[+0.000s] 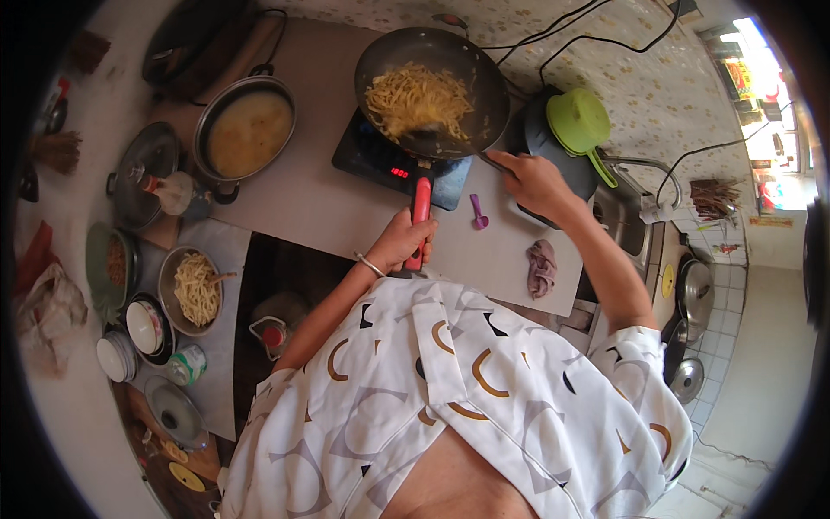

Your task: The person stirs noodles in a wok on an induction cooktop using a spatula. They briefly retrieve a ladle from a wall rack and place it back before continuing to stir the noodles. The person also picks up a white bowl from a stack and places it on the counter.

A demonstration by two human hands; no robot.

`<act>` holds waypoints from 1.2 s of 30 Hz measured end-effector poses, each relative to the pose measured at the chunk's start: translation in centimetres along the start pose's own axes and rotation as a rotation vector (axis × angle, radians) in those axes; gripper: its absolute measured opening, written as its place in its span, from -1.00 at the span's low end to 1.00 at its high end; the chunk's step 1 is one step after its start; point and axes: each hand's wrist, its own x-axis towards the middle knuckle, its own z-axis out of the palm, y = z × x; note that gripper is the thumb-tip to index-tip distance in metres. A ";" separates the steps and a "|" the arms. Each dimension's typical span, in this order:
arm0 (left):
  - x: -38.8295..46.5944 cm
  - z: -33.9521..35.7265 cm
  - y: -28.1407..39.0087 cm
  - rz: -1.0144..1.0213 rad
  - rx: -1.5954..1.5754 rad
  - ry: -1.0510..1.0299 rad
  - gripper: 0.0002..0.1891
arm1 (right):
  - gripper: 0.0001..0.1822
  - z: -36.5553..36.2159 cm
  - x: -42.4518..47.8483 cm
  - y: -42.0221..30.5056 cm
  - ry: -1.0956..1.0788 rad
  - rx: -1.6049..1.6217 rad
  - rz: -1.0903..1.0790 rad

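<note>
A dark wok [480, 84] sits over an induction cooktop [454, 185] whose red display is lit. My left hand [407, 240] grips the wok's red handle [422, 194]. Yellowish strips of food [418, 97], perhaps noodles, lie heaped in the wok. My right hand [535, 181] is closed around the dark handle of a utensil [489, 160], which reaches over the wok's near right rim. The utensil's head is blurred among the food, so its exact kind cannot be told.
A two-handled pot of cloudy soup [249, 136] stands left, beside a glass lid [146, 175]. Nearer are a bowl of noodles [196, 290] and stacked bowls [144, 326]. Rightward lie a purple measuring spoon [478, 213], a cloth [541, 268], a green ladle [578, 122] and a sink [622, 207].
</note>
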 end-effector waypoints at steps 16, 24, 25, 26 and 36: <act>-0.6 -0.3 0.6 -0.048 -0.024 0.001 -0.84 | -0.51 1.3 3.1 1.3 0.178 -0.091 -0.085; -0.4 -0.1 0.9 -0.064 -0.011 -0.015 -0.82 | -0.51 2.1 6.0 3.9 0.204 -0.287 0.069; -0.2 0.0 1.0 -0.062 -0.014 -0.026 -0.82 | -0.52 3.2 7.5 3.7 0.240 -0.233 0.054; -0.1 0.0 1.0 -0.059 -0.018 -0.030 -0.82 | -0.54 3.9 8.3 3.6 0.274 -0.176 0.031; 0.1 -0.7 0.4 -0.062 -0.001 -0.053 -0.76 | -0.45 0.0 3.7 5.1 0.133 -0.242 0.168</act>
